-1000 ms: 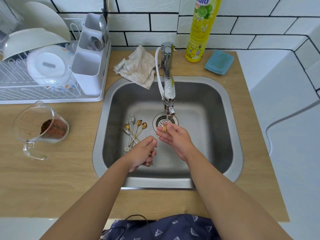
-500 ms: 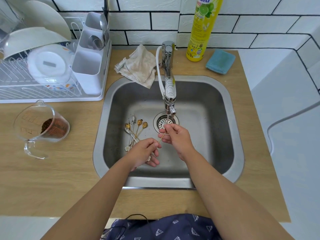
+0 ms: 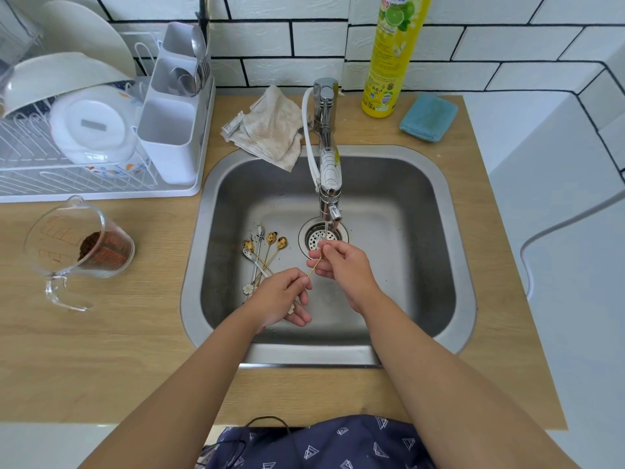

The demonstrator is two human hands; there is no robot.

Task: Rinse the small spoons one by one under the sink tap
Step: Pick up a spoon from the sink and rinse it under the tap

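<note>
Head view: left hand [image 3: 282,292] pinches the thin gold spoon [image 3: 314,267] handle; right hand [image 3: 340,265] rubs its bowl. Keep bowl centred under chrome tap [image 3: 329,184] stream.

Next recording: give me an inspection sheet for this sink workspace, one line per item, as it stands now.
Surface: wooden counter around a steel sink.
Job's things: one gold spoon held under the tap with a thin stream running; the other spoons lie on the sink floor left of the drain.
Clutter: measuring jug with brown grounds, cloth, soap bottle, blue sponge, dish rack.
Hands: left hand pinches the handle end; right hand holds the bowl end.
Cables: white hose on the tap; dark cord at the person's waist.
Surroundings: white tiled wall.
</note>
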